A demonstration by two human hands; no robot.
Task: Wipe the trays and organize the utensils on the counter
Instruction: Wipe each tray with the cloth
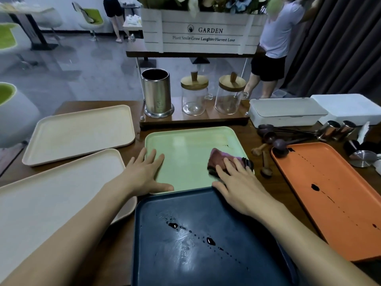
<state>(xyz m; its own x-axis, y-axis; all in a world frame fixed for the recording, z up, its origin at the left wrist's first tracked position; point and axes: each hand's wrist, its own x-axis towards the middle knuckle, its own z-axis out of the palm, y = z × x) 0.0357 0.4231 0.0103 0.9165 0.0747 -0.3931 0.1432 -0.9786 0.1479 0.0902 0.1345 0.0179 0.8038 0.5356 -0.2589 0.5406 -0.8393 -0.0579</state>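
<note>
A green tray [185, 149] lies in the middle of the counter. My left hand [144, 172] rests flat on its left edge, fingers straight. My right hand [237, 182] presses a dark pink cloth [218, 159] onto the tray's right side with spread fingers. A small dark mark shows on the green tray near its far right. In front of it a dark blue tray [185, 254] carries a line of dark drops. An orange tray [329, 199] at the right has dark spots too. Dark wooden spoons [274, 141] lie between the green and orange trays.
Two beige trays [78, 133] [41, 199] lie at the left. A steel utensil holder [156, 93] and two lidded glass jars [194, 96] stand on a wooden stand behind. White boxes [286, 112] and metal cups [338, 130] sit at the right. People stand behind the counter.
</note>
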